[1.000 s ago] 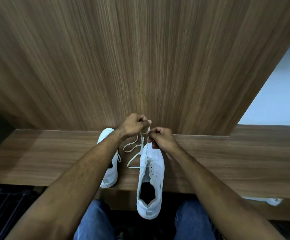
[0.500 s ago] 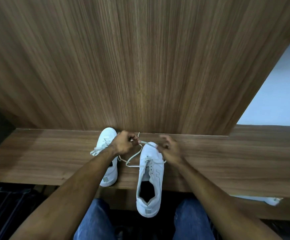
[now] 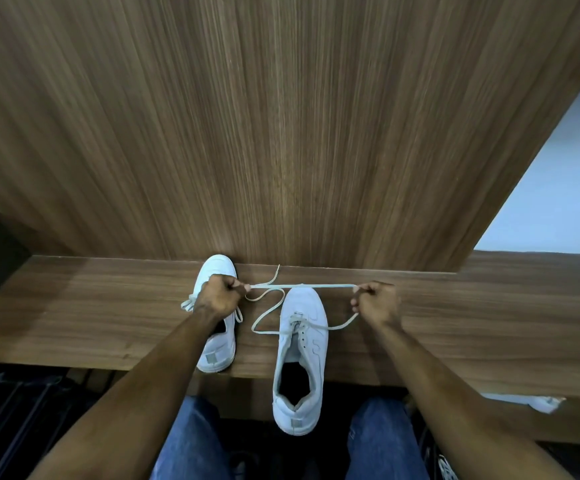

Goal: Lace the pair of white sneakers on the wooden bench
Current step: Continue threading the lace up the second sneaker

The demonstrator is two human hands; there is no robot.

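- White lace (image 3: 302, 286) now runs taut between both hands above the right sneaker's (image 3: 302, 344) toe; a second ago the hands were close together there.
- Left hand (image 3: 217, 295) and right hand (image 3: 375, 301) each pinch the lace with curled fingers.
- That sneaker's heel overhangs the counter's (image 3: 91, 306) near edge; the left sneaker (image 3: 217, 268) sits beside it, toe at the back edge.
- Judgement: they are evening the lace before threading further eyelets.

Place: I read a home entryway.
Evidence: wooden bench (image 3: 74, 306) at 6 o'clock, wood-panelled wall (image 3: 281, 116) at 12, sneakers (image 3: 302, 341).
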